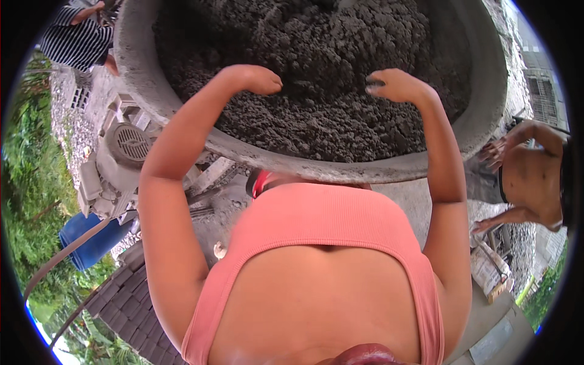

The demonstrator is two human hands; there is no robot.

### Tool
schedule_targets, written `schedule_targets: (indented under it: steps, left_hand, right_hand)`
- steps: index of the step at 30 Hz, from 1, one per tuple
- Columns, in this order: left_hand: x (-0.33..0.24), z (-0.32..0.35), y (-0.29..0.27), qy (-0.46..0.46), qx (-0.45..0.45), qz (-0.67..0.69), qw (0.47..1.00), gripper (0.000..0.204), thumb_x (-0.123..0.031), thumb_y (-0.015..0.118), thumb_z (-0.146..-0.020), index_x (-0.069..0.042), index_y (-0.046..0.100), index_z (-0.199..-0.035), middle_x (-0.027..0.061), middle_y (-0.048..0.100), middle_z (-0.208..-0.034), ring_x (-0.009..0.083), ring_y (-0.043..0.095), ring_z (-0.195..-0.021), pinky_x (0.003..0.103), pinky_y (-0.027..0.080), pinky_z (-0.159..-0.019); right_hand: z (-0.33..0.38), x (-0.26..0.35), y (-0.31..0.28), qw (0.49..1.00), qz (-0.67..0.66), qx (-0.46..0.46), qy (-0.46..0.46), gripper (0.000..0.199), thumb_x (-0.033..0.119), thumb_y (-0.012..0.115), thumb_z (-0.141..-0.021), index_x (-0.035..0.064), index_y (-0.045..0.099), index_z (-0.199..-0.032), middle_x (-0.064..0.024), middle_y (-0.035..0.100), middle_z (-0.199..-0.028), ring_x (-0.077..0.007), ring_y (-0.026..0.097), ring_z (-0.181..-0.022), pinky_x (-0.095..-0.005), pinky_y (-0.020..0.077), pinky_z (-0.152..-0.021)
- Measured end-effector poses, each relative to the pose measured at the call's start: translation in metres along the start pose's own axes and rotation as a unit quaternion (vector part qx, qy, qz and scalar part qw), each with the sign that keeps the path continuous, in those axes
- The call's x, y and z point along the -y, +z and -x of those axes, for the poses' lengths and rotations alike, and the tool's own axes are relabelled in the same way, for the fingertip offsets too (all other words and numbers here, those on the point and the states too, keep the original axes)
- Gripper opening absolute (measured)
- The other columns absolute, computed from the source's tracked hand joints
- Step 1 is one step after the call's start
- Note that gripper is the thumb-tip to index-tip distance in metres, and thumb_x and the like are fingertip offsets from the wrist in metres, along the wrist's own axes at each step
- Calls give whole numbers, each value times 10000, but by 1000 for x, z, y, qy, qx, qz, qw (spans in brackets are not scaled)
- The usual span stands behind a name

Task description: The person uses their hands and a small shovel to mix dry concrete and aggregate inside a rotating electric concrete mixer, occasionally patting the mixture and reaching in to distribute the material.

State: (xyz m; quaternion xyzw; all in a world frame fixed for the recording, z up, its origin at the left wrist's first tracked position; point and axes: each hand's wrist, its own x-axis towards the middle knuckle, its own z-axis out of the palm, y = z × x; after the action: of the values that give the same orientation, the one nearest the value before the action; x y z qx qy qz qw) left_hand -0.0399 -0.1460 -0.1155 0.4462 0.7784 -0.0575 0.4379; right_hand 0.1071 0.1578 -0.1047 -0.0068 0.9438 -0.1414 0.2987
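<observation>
Both of my arms reach over the near rim of a large round tub point(486, 91) with a thick, grey-crusted wall. Dark grey, crumbly mix like damp mortar point(340, 134) lies inside it. My left hand point(260, 79) is over the mix left of the middle, its fingers curled together; whatever they may hold is hidden. Across from it, my right hand point(395, 85) has its thumb and fingers apart. Dark grey shows at its fingertips, and no separate object is visible there. Whether either hand touches the mix is unclear.
A dusty motor point(131, 143) stands left of the tub, above a blue barrel point(94, 237). Stacked grey blocks point(137, 298) lie lower left. One person point(529, 176) is at the right, near a sack point(491, 267); another in striped clothing point(76, 39) is at the upper left.
</observation>
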Motion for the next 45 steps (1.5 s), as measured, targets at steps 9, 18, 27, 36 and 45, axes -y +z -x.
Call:
schedule_targets:
  steps: [9,18,27,36,45]
  left_hand:
    - [9,-12,6,2,-14,-2,1000,466,-347,385,-934,-122,564,-1301,99,525,-1362,294,486,-1249,432,387,-1036]
    - [45,26,-27,-79,-150,52,984,472,-314,393,-959,-122,473,-1383,104,480,-1408,287,433,-1304,391,358,-1081]
    - [48,44,-25,-61,-149,102,982,470,-289,393,-953,-123,471,-1386,92,481,-1412,272,438,-1304,363,344,-1088]
    - [58,64,-29,-93,-196,138,966,475,-291,386,-948,-130,468,-1388,89,500,-1391,270,445,-1294,356,352,-1075]
    - [58,87,-32,-96,-260,173,945,484,-261,403,-941,-103,446,-1397,98,450,-1437,261,409,-1328,348,315,-1105]
  right_hand:
    - [-1,22,-3,998,-23,57,17,513,386,593,-903,47,548,-1285,-198,582,-1251,-361,543,-1164,-446,442,-968]
    - [4,27,-9,998,-21,59,27,499,372,604,-894,44,562,-1267,-194,591,-1238,-349,552,-1156,-432,448,-965]
    - [2,31,-11,997,-25,65,23,505,373,594,-902,45,550,-1284,-191,567,-1272,-346,539,-1174,-439,446,-968]
    - [6,35,-13,998,-31,47,16,517,361,603,-902,33,538,-1296,-200,584,-1252,-348,554,-1159,-428,451,-959]
    - [5,29,-12,997,-53,52,29,497,347,609,-901,29,548,-1278,-195,602,-1218,-339,591,-1090,-430,471,-907]
